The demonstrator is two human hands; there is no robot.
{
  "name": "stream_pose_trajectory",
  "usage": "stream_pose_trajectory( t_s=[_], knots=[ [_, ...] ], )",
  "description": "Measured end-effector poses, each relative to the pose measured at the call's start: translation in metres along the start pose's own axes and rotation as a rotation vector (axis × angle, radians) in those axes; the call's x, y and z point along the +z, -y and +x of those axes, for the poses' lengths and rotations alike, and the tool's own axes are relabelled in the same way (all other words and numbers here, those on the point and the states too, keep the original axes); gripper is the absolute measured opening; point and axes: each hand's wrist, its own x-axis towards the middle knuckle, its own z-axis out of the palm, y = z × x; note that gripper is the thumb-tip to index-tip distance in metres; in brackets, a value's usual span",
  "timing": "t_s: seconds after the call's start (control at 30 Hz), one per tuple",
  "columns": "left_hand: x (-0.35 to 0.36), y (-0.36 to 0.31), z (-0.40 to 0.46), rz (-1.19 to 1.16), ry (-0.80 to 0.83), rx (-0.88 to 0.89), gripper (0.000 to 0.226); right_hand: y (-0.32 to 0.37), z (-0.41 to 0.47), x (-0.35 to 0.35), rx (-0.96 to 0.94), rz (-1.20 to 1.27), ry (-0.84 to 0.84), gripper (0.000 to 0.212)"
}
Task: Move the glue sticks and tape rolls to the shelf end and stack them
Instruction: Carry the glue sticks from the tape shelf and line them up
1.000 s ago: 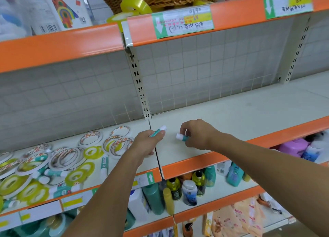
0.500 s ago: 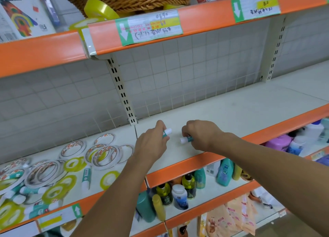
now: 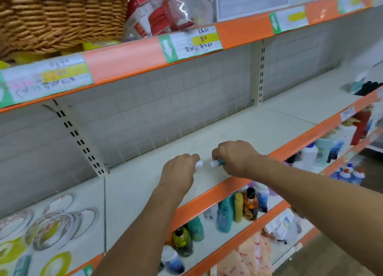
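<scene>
The left hand (image 3: 179, 170) is curling around a glue stick (image 3: 199, 164), with only the white cap showing past the fingers. The right hand (image 3: 235, 157) is pinching a second glue stick (image 3: 217, 163), teal body and white cap, so that the two caps are pointing at each other, very near but not touching. Both hands are hovering low over the bare part of the middle shelf (image 3: 259, 128), probably because this carrying is only half of the way to the shelf end. The tape rolls (image 3: 56, 227) are lying flat and overlapping at the left part of the same shelf, well apart from the hands, so most of the task is waiting. Below, bottles (image 3: 238, 207) are standing on the lower shelf.
</scene>
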Motion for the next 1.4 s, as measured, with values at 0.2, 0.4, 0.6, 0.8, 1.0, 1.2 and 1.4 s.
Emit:
stream_pose_trajectory(
  t_s=[0.2,0.4,0.6,0.8,1.0,1.2,1.4],
  knots=[
    [0.01,-0.065,0.05,-0.037,-0.003,0.098,0.02,-0.075,-0.024,0.0,0.098,0.009,-0.022,0.035],
    [0.021,-0.147,0.101,-0.073,-0.006,0.22,0.02,-0.159,-0.065,-0.001,0.222,-0.014,-0.018,0.028],
    [0.02,-0.228,0.145,-0.121,-0.007,0.378,0.013,-0.229,-0.106,-0.01,0.355,-0.086,-0.046,0.032],
    [0.034,-0.301,0.195,-0.181,-0.138,0.455,0.037,-0.294,-0.134,-0.007,0.467,-0.059,-0.078,0.031],
    [0.049,-0.362,0.247,-0.153,-0.105,0.557,0.012,-0.366,-0.15,0.01,0.528,-0.128,-0.091,0.037],
    [0.071,-0.424,0.306,-0.138,-0.127,0.627,0.026,-0.431,-0.152,0.018,0.606,-0.141,-0.086,0.037],
    [0.081,-0.479,0.364,-0.181,-0.093,0.676,0.022,-0.497,-0.146,0.017,0.66,-0.106,-0.044,0.04]
  ],
)
